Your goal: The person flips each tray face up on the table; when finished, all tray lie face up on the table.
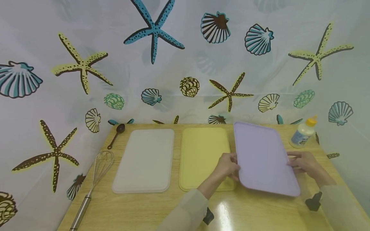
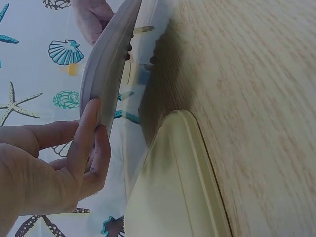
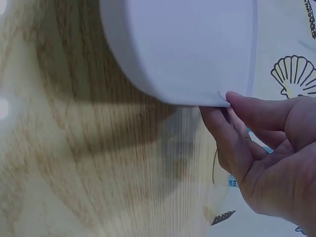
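Both hands hold a purple tray point(image 1: 264, 160) above the right part of the table, slightly tilted. My left hand point(image 1: 226, 166) grips its left edge; in the left wrist view the fingers of that hand point(image 2: 59, 163) reach under the raised tray point(image 2: 106, 74). On the opposite edge, my right hand point(image 1: 306, 165) pinches the rim, thumb on top and fingers beneath, as the right wrist view of the hand point(image 3: 266, 148) shows. Just left of the purple tray lies a yellow tray point(image 1: 205, 157), flat on the wood, partly behind my left hand.
A white tray point(image 1: 144, 160) lies left of the yellow one. Along the table's left side are a dark spoon point(image 1: 119, 129) and a whisk point(image 1: 83, 208). A glue-like bottle with a yellow cap point(image 1: 303, 133) stands at the back right, near the patterned curtain point(image 1: 188, 64).
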A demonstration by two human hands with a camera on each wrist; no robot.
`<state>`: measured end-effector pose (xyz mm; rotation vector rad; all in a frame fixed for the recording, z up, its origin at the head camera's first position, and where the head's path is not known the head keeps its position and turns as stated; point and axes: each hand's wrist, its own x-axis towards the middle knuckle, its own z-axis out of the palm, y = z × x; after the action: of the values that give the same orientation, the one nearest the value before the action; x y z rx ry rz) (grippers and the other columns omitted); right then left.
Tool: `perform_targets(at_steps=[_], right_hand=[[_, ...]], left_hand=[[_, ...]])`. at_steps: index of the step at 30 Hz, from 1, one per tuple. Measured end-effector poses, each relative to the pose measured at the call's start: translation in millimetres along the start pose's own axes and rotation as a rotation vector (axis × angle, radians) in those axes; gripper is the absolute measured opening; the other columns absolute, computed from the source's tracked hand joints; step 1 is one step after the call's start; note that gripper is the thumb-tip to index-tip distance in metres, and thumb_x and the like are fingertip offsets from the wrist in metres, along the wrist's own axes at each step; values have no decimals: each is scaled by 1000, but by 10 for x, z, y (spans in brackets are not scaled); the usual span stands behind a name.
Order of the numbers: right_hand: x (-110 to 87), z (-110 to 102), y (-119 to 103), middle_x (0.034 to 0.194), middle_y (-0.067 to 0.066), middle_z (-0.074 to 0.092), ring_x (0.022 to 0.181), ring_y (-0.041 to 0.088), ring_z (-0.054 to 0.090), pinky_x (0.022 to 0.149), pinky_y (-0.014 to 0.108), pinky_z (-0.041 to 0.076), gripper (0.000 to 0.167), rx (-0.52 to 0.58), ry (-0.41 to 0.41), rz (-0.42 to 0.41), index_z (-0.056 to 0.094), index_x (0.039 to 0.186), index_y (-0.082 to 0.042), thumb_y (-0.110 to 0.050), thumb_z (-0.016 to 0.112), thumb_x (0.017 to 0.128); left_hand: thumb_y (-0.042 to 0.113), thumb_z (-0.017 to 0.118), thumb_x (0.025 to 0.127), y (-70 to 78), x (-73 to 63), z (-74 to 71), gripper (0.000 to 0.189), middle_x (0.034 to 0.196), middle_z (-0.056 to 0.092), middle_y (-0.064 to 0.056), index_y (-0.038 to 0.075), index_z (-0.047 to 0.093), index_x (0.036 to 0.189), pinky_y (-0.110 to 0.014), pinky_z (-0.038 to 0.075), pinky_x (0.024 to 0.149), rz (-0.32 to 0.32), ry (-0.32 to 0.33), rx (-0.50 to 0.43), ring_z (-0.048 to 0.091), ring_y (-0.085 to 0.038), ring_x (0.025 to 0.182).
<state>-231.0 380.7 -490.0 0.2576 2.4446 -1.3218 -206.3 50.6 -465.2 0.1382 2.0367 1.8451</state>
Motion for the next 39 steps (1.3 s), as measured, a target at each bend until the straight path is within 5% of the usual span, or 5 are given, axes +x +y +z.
perform_targets(at_steps=[11,23,30,35,39], right_hand=[[48,-59,-29,98,17,66,82,16,65,72,41,60,57,-28,14,-23,36,135,19,-1,60,88],[93,-69,-71,103,30,63,82,21,65,69,42,60,56,-77,35,-39,38,133,21,1,60,85],[91,-98,-113,114,40,56,85,28,67,68,43,60,55,-107,34,-62,37,131,24,2,58,85],[84,-121,-140,122,43,48,90,34,65,68,43,60,53,-140,27,-78,38,130,25,2,55,85],[89,-126,-163,125,43,46,92,35,65,68,41,60,53,-178,42,-66,39,130,23,1,55,85]], left_hand=[[-21,57,75,-149,99,61,45,78,60,-13,-9,62,118,-37,59,53,-10,19,73,67,-28,69],[-22,49,72,-226,139,104,44,102,64,-31,-17,59,114,-37,59,52,17,12,147,66,-46,90],[-16,54,77,-221,168,145,7,82,62,-20,-11,59,74,-36,59,53,-23,59,207,64,-28,63],[-9,55,82,-233,186,183,41,60,37,-1,13,31,57,-36,58,52,-40,72,249,41,-11,42],[-5,55,84,-224,172,199,13,82,62,-19,-11,57,73,-38,59,54,-12,78,287,49,-17,41]])
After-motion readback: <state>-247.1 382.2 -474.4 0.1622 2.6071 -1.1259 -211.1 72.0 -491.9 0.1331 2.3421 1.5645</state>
